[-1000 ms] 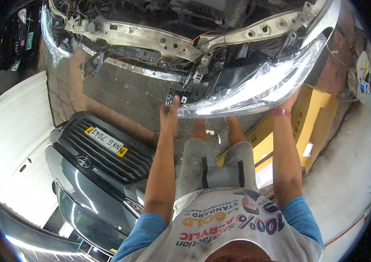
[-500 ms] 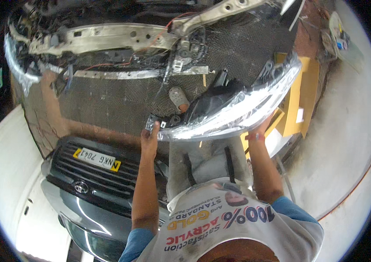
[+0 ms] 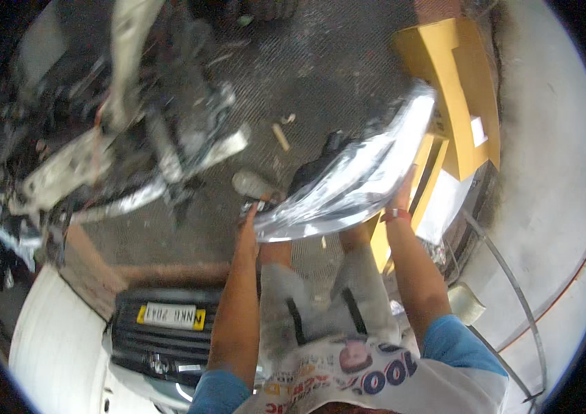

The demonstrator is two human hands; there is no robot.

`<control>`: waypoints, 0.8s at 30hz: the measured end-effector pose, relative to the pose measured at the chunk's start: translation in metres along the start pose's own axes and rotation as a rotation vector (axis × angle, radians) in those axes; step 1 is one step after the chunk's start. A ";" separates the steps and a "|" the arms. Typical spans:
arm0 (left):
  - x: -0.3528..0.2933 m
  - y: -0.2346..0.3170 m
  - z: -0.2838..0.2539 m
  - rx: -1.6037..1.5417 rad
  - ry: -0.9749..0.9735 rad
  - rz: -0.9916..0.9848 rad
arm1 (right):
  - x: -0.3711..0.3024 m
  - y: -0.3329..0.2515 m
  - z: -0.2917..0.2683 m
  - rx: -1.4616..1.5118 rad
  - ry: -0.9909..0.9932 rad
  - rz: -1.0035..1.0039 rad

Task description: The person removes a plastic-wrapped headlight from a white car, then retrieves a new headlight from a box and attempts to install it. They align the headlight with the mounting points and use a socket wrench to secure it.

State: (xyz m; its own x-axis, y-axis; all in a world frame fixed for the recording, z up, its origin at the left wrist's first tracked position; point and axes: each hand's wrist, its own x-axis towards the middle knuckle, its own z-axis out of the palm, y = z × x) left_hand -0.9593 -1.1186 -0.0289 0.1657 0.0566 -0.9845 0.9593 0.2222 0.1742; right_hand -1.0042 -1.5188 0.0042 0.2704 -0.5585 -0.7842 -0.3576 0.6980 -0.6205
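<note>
A long, curved car headlight (image 3: 348,183) spans the space between my hands, its clear front wrapped in shiny plastic film and its black housing facing away from me. My left hand (image 3: 249,224) grips the narrow left end by a mounting bracket. On the right, my right hand (image 3: 401,196), with a red band at the wrist, supports the lower edge of the lens; its fingers are partly hidden behind the headlight. The wide end tilts up toward the far right, in front of an open cardboard box (image 3: 452,96).
The stripped front of a car with bare metal beams (image 3: 65,172) stands at the left. A dark parked car (image 3: 162,338) is behind me on the left. A pale wall (image 3: 541,207) runs along the right, with a bent grey bar (image 3: 514,283) near it. A small wooden piece (image 3: 280,136) lies on the floor.
I have turned and stepped to the right, carrying the headlight along. The stripped car front has swung to the left of view, and more of the cardboard box shows.
</note>
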 end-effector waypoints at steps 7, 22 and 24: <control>0.199 -0.010 0.020 -0.277 -0.133 -0.013 | 0.169 0.024 0.069 -0.467 -0.060 0.050; 0.304 0.073 0.048 -0.106 -0.114 0.022 | 0.327 0.101 0.176 -0.783 -0.167 0.029; 0.275 0.065 0.090 -0.056 0.050 0.118 | 0.330 0.104 0.161 -0.839 -0.188 0.030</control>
State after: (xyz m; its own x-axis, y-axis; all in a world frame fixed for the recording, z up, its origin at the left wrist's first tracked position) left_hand -0.8304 -1.1761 -0.2899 0.2641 0.1339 -0.9552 0.9193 0.2648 0.2913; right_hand -0.8081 -1.5584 -0.3211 0.3679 -0.4097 -0.8348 -0.8892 0.1075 -0.4446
